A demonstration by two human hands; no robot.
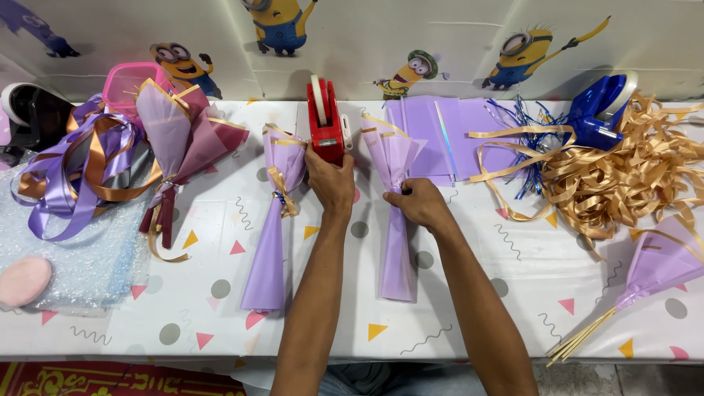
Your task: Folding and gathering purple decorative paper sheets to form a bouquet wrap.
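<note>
Bare forearms reach over our dotted desk (455, 293). Our left hand (331, 180) closes its fingers on the red plastic tape dispenser (325, 121); our right hand (418, 202) pinches the glossy lilac paper cone (396, 220) at its gathered waist.

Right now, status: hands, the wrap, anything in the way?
Left hand on the red tape dispenser. Right hand pinching the lilac paper cone at its neck, flat on the table. Finished lilac cone beside the left arm, apart.

A red tape dispenser (326, 121) stands upright on the counter; just beside it lies a pinched lilac paper cone (396, 213).
</note>
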